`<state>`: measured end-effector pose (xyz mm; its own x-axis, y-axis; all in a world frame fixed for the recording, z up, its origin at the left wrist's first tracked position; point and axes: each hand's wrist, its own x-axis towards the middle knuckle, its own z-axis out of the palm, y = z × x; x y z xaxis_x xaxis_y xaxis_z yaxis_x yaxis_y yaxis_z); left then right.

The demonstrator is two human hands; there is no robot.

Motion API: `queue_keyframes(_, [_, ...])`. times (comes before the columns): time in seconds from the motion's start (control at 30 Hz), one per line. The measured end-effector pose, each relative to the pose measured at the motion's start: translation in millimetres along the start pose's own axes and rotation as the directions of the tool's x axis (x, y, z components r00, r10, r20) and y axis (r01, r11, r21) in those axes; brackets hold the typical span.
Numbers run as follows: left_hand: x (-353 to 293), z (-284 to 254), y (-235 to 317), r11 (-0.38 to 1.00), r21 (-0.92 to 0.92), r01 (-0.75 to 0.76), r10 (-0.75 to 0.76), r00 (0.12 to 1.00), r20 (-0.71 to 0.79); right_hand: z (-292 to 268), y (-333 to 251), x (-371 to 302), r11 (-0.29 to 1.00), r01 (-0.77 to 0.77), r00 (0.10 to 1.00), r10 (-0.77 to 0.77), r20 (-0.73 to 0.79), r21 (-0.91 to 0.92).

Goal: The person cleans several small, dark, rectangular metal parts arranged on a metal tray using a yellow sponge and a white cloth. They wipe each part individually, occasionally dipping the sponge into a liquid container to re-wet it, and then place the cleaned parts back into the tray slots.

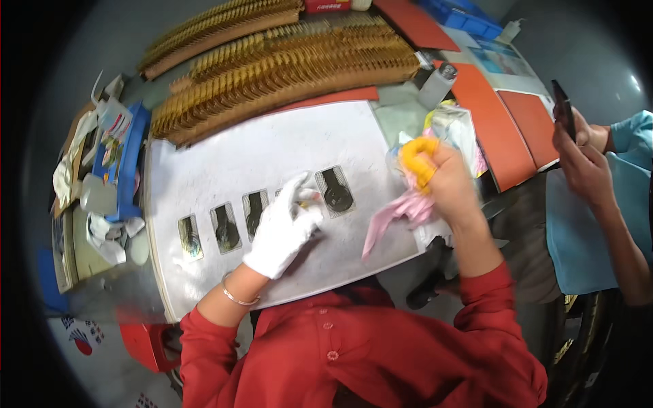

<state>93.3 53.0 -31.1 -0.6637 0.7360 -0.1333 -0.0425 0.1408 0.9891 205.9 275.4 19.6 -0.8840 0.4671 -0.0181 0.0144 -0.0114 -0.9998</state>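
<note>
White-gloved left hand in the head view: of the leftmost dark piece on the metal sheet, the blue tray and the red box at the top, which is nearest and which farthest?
From the left hand:
1. Leftmost dark piece, lying on the metal sheet to the hand's left.
2. Blue tray, beyond the sheet's left edge.
3. Red box, at the table's far end, behind the golden rows.

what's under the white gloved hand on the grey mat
The left hand in its white glove rests on the grey mat, pressing on one of the dark medal-shaped pieces lined up in a row. Only an edge of that piece shows; the rest is covered.
</note>
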Motion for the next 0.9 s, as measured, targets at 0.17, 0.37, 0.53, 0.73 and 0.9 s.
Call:
queue_keyframes(0.17, [25, 0, 6, 0.397, 0.897, -0.192, 0.290, 0.954, 0.076, -115, -25, 99, 0.520, 0.195, 0.766, -0.611, -0.202, -0.832])
queue_keyframes(0.37, [36, 9, -1, 0.269, 0.951, -0.156, 0.141, 0.983, 0.121, -163, -35, 175, -0.030, -0.120, 0.854, -0.513, -0.087, -0.992])
queue_keyframes(0.53, [36, 7, 1, 0.308, 0.942, -0.131, 0.091, 0.990, 0.108, -166, -16, 208, -0.223, -0.023, 0.913, -0.401, 0.070, -0.974])
queue_keyframes(0.73, [42, 5, -20, 0.206, 0.964, -0.166, 0.191, 0.973, 0.127, -168, -24, 210, -0.341, -0.037, 0.959, -0.277, 0.063, -0.939])
queue_keyframes(0.9, [48, 9, -17, 0.202, 0.958, -0.203, 0.213, 0.964, 0.159, -158, -35, 189, -0.449, -0.201, 0.935, -0.352, -0.034, -0.871])
